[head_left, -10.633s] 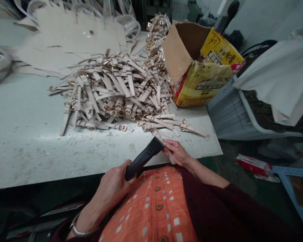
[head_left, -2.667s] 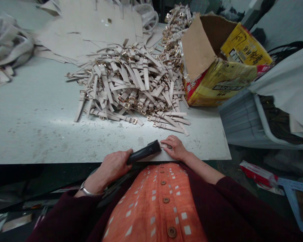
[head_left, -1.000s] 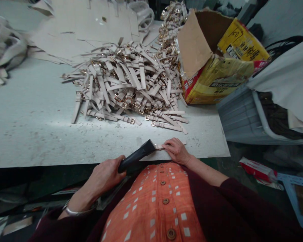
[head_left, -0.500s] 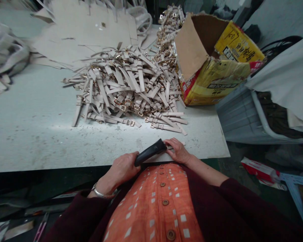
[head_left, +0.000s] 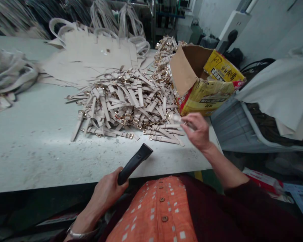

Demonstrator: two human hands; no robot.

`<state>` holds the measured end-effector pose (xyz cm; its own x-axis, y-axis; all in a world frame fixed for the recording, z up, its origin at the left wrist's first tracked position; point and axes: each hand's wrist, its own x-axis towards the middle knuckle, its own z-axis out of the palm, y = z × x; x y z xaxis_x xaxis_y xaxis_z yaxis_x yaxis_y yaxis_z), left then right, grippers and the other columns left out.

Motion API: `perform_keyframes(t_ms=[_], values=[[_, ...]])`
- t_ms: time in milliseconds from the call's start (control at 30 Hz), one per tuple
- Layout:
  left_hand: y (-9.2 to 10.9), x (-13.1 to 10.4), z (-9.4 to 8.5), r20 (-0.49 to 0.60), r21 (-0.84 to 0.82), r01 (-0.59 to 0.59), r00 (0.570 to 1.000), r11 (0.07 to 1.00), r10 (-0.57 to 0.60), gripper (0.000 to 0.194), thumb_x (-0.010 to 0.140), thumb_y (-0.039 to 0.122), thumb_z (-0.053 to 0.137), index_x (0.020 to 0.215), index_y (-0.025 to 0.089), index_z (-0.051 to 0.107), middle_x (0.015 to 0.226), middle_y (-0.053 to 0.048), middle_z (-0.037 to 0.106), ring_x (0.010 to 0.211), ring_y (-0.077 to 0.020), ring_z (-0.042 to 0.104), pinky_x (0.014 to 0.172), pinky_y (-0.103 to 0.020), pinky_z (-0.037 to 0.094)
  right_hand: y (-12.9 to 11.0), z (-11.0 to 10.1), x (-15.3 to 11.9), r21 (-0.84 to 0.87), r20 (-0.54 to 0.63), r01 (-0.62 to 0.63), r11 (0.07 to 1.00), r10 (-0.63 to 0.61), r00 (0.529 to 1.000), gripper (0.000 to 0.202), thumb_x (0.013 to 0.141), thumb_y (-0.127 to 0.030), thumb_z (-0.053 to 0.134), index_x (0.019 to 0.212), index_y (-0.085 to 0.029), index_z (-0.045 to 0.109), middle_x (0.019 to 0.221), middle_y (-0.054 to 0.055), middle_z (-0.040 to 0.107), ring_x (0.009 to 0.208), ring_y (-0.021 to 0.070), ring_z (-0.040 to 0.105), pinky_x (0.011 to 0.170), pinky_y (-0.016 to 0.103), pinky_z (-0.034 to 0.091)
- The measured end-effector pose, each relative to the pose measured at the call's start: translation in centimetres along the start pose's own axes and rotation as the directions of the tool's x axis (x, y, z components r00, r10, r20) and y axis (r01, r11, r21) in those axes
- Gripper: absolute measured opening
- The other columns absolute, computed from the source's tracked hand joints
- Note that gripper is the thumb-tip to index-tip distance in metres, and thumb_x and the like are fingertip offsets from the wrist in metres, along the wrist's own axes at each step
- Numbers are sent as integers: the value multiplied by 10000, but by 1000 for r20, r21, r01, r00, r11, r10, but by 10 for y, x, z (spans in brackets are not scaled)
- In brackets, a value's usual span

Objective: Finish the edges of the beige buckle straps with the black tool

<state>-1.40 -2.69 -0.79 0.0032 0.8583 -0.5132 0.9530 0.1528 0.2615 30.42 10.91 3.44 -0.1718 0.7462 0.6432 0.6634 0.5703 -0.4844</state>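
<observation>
My left hand [head_left: 111, 186] is closed around a slim black handheld tool [head_left: 135, 164] with a wider squared end, which points up and to the right above the table's front edge. I cannot make out its exact kind. My right hand [head_left: 197, 130] pinches a pale buckle strap [head_left: 176, 117], smeared by motion, at the right edge of the heap. That heap of beige buckle straps [head_left: 126, 101], with gold-coloured buckles, lies just beyond both hands. Several loose straps [head_left: 164, 138] spread out at its near right side.
An open yellow cardboard box [head_left: 204, 97] stands on the table [head_left: 53, 161] right of the heap. Beyond the table's right edge is a grey bin [head_left: 237, 127] with white sheet material [head_left: 280, 94] over it. Flat beige panels with handles [head_left: 91, 50] lie at the back.
My right hand has moved forward and right, from the tool's end to the heap's edge, carrying a strap. My left hand has drawn left and back with the black tool. The view has tilted up.
</observation>
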Motion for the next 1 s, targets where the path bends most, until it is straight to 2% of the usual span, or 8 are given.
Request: perform_keyframes(t_ms=[167,267,333,433,500,600,767,1000], values=[[5,-5,2,9,3,-3,1000,1000,3,211,770,320,433,940,230,519,696,-6,643,666,-165,622,558,-218,356,32,-67,138,-314,-237,139,939,-219,947,395,795,-465,558,963,-113,623,973,63,524,964,152,487,859,352,392],[5,-10,7,33,-15,-4,999,1000,4,212,767,330,440,937,236,526,713,-8,652,681,-167,628,566,-217,358,37,-66,159,-426,-269,124,896,-256,928,588,730,-504,609,1142,-89,546,1135,92,497,1085,186,432,930,387,329],[2,-13,11,34,-33,1,999,999,0,215,766,334,442,939,242,529,727,-11,657,704,-171,633,581,-218,364,28,-38,133,-385,-251,142,912,-252,934,474,756,-350,659,1162,-133,546,1218,88,484,1149,211,396,988,397,296],[-5,-16,16,21,-43,21,1000,999,-20,234,760,345,448,954,245,531,759,-22,664,746,-182,638,603,-223,370,13,28,51,-146,122,240,960,-223,967,260,809,-232,595,1064,-181,600,1044,42,588,990,180,515,889,356,404],[-8,-17,18,23,-44,41,999,998,-40,247,754,350,453,967,249,530,765,-23,665,760,-190,639,604,-226,369,8,71,-8,-84,407,145,986,-99,908,218,789,-207,605,1004,-174,623,936,54,625,906,183,541,816,323,439],[-8,-16,18,39,-36,54,998,998,-53,243,751,353,454,958,254,531,738,-13,657,734,-189,635,589,-227,358,8,112,-66,-188,544,-10,982,113,831,272,751,-226,644,1014,-167,610,978,89,617,954,224,511,830,358,415],[-6,-13,16,57,-11,35,998,999,-34,229,748,344,461,938,240,534,745,-14,654,715,-169,624,579,-216,346,9,126,-83,-188,519,-91,978,177,836,258,763,-266,621,1010,-195,602,981,88,595,991,248,480,859,397,373],[-9,-6,9,75,63,-24,997,998,19,225,761,343,441,950,247,515,744,-8,650,713,-168,625,585,-224,356,16,99,-111,162,528,-109,981,7,849,276,717,-102,558,976,-187,604,906,58,584,885,197,510,804,337,416]])
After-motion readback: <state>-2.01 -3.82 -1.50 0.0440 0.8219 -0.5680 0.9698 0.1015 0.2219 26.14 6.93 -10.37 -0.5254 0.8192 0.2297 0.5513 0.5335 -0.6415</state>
